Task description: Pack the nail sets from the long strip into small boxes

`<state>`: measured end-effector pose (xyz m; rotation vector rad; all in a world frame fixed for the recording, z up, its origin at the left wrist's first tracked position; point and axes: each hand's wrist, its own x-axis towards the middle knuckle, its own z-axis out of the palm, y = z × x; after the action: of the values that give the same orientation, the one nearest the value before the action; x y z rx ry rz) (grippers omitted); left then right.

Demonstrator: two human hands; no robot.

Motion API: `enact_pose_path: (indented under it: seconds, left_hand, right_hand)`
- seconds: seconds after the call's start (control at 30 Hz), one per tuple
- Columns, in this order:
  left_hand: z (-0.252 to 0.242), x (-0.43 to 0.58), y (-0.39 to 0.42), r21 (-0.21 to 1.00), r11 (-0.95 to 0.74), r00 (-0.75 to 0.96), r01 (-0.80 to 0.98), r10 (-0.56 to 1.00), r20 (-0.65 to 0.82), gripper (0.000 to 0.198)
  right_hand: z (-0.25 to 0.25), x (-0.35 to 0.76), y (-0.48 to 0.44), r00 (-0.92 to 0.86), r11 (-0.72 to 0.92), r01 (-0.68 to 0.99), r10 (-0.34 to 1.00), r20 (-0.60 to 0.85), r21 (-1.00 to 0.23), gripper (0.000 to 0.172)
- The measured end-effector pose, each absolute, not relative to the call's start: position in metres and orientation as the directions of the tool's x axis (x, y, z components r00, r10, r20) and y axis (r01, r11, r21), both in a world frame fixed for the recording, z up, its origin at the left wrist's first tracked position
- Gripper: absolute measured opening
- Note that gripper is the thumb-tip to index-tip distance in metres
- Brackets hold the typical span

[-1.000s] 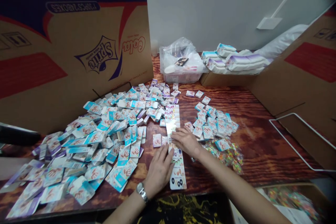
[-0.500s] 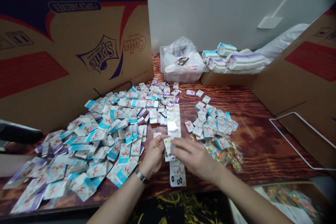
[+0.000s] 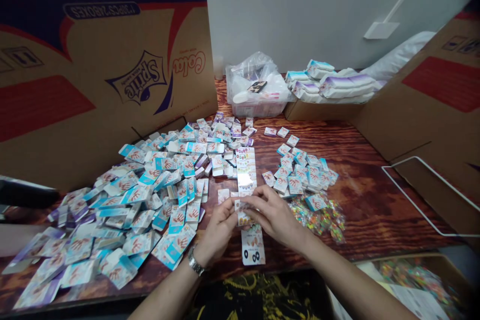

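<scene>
A small folded paper leaflet [image 3: 243, 214], printed with colourful little pictures, is held between both hands near the front of the table. My left hand [image 3: 219, 227], with a metal watch on the wrist, pinches its left side. The fingers of my right hand [image 3: 275, 217] are closed on its upper and right edge. Beneath them lies a long printed leaflet strip [image 3: 246, 170], whose near end [image 3: 253, 255] shows dark oval pictures; its middle is hidden by the hands. Just left of it, small cartons [image 3: 223, 195] lie close to my left fingertips.
A big heap of blue, white and purple cartons [image 3: 142, 200] spreads over the left. A smaller carton pile [image 3: 300, 175] and colourful wrapped pieces [image 3: 322, 217] lie right. Behind stand a plastic-lined tub [image 3: 258, 107] and packets [image 3: 348, 85]. Large cardboard boxes [image 3: 112, 125] flank the table.
The leaflet in my hands now looks shorter, folded over. My right hand has shifted from across its face to pinch its upper edge. The view has turned slightly.
</scene>
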<state>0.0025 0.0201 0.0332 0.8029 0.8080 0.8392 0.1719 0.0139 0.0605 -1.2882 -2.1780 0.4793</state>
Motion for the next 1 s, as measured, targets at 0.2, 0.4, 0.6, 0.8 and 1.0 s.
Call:
enact_pose_path:
  seconds: [0.2,0.4,0.6,0.8,1.0]
  left_hand:
    - [0.031,-0.001,0.017,0.850,0.449,0.489,-0.276,0.827,-0.278,0.029]
    - [0.028,0.002,0.021,0.696,0.584,0.345,-0.418,0.811,-0.473,0.031]
    - [0.023,0.004,0.012,0.861,0.474,0.410,-0.184,0.833,-0.370,0.030]
    - [-0.008,0.002,-0.014,0.847,-0.209,0.497,0.489,0.865,-0.074,0.025]
    - [-0.005,0.000,-0.017,0.864,-0.182,0.547,0.469,0.828,-0.123,0.017]
  right_hand:
    - [0.047,0.171,0.019,-0.369,0.494,0.715,0.868,0.332,-0.496,0.016]
    - [0.030,0.173,0.003,-0.581,0.700,0.684,0.693,0.427,-0.205,0.020]
    - [0.022,0.171,-0.009,-0.281,0.410,0.645,0.912,0.298,-0.645,0.011]
    - [0.003,0.163,-0.042,-0.144,0.181,0.565,0.982,0.121,-0.805,0.010]
    - [-0.005,0.195,-0.064,-0.018,0.018,0.568,1.000,0.010,-0.823,0.017]
